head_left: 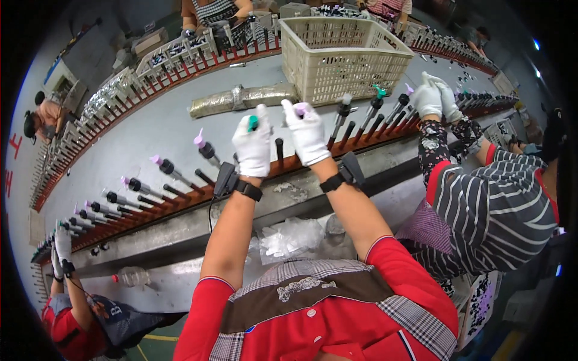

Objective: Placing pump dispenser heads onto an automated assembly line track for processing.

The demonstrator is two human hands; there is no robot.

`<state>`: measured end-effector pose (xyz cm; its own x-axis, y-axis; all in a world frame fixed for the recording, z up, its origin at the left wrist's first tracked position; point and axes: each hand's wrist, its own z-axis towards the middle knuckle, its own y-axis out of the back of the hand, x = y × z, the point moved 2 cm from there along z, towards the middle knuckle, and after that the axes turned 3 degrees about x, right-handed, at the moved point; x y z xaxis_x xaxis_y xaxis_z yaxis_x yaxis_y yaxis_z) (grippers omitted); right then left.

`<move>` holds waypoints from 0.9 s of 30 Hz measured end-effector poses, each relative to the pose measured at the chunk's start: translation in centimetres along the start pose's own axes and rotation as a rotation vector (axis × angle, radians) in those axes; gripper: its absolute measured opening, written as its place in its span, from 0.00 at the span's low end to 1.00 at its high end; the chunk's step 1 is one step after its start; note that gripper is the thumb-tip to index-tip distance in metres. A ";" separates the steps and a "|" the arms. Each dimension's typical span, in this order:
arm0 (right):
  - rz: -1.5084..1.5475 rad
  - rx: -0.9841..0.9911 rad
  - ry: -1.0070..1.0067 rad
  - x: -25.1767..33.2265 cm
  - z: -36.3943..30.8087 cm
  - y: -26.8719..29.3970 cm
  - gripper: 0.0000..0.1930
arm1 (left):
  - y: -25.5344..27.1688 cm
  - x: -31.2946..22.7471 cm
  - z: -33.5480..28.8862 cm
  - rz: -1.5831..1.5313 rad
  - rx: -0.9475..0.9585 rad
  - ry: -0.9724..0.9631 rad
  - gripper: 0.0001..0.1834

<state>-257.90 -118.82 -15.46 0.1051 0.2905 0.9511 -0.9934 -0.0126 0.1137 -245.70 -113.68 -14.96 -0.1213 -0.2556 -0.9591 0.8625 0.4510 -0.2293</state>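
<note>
My left hand (252, 146), in a white glove, is closed around a small green plastic piece (253, 123). Beside it, my right hand (307, 133), gloved the same way, is closed around a small purple plastic piece (300, 109). Both are raised over a red-brown rail with upright pegs; a bare dark peg (279, 148) stands between my wrists. Left of my hands, a black and grey fitting with a purple top (208, 149) sits on a peg. To the right, another fitting with a green top (374, 106) stands on its peg. The gloves hide the lower parts of both pieces.
A cream plastic crate (346, 66) stands on the grey table beyond my hands, beside a long taped roll (241, 100). Clear plastic bags (292, 237) lie below the rail. A co-worker in striped clothing (500, 204) works close on my right; another person (84, 313) is at far left.
</note>
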 end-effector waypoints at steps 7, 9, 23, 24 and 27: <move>-0.142 0.135 0.223 -4.4 3.1 -0.4 0.13 | -0.9 -1.3 0.9 0.195 -0.030 0.055 0.18; -0.096 0.200 0.100 -3.7 2.1 -0.4 0.11 | 0.4 -1.2 0.4 0.177 -0.064 0.027 0.19; 0.062 -0.037 -0.017 -2.4 5.5 15.5 0.15 | -12.4 0.7 -5.4 0.560 0.071 -0.229 0.16; 0.153 0.130 -0.161 -1.8 6.3 14.5 0.13 | -13.6 1.4 -4.1 0.615 0.057 -0.251 0.12; 0.157 0.062 -0.156 -3.7 7.4 12.4 0.13 | -13.3 5.3 -0.3 0.177 0.044 -0.126 0.13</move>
<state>-270.23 -127.11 -15.45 -0.0399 0.1294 0.9908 -0.9940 -0.1059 -0.0262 -257.97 -120.75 -17.03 0.0938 -0.2814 -0.9550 0.8859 0.4613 -0.0489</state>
